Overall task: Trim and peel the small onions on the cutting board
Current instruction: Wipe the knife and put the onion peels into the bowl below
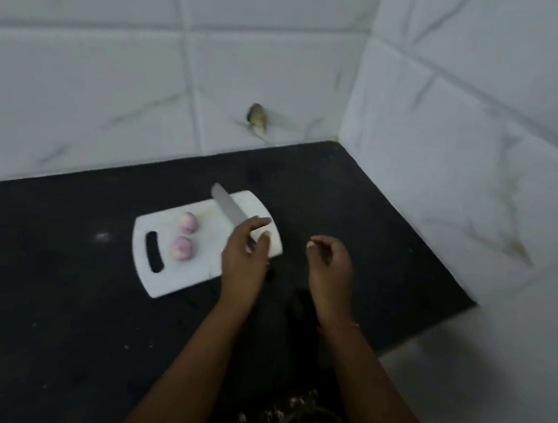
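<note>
A white cutting board (195, 271) lies on the black counter. Two small pinkish onions sit on its left half, one (188, 222) farther back and one (183, 248) nearer the handle slot. A knife (228, 207) lies across the board's right part, blade pointing to the back left. My left hand (244, 262) is over the knife's handle, thumb and fingers spread apart with white board showing between them; the handle is mostly hidden under it. My right hand (330, 268) hovers over the counter to the right of the board, fingers loosely curled, holding nothing.
The black counter (57, 274) runs into a corner of white marbled wall tiles (446, 177) at the back and right. A small brownish fitting (257, 116) sticks out of the back wall. The counter's right edge (430, 327) drops to a pale floor.
</note>
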